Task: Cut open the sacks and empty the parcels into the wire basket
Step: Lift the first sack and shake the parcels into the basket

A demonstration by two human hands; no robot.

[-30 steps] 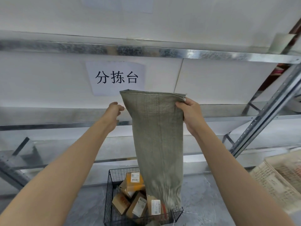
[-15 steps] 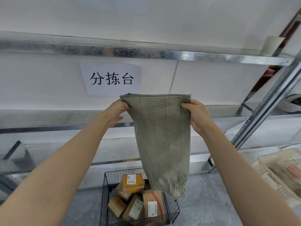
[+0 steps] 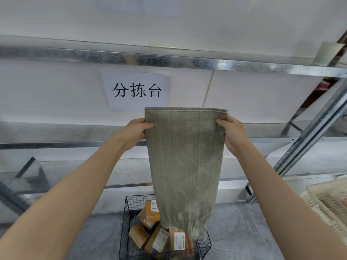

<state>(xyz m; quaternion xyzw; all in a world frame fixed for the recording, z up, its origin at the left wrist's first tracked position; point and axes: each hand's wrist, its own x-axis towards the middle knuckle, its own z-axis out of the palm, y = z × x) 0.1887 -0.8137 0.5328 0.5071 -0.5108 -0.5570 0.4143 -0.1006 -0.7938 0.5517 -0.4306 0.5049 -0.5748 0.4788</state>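
Holding the sack up by its two top corners, so both hands are busy: the left hand is pinching the left edge just under the stitched hem, thumb on the front and fingers curling round behind. The right hand is gripping the right edge the same way, thumb in front, the other fingers hiding behind the cloth. The sack is hanging flat and limp, grey-green woven stuff, with its gathered lower end dangling over the right side of the wire basket. Can't tell if that end is touching the parcels or just hanging above them.

The basket is black wire and is sitting on a grey marbled surface. Several cardboard parcels with white labels are lying jumbled and tilted inside it, including an orange-ish box leaning at the back and a brown box with red print at the front left.

Behind the sack a paper sign with black characters is hanging on the white wall, between metal racking rails. A pale plastic crate is poking in at the right edge
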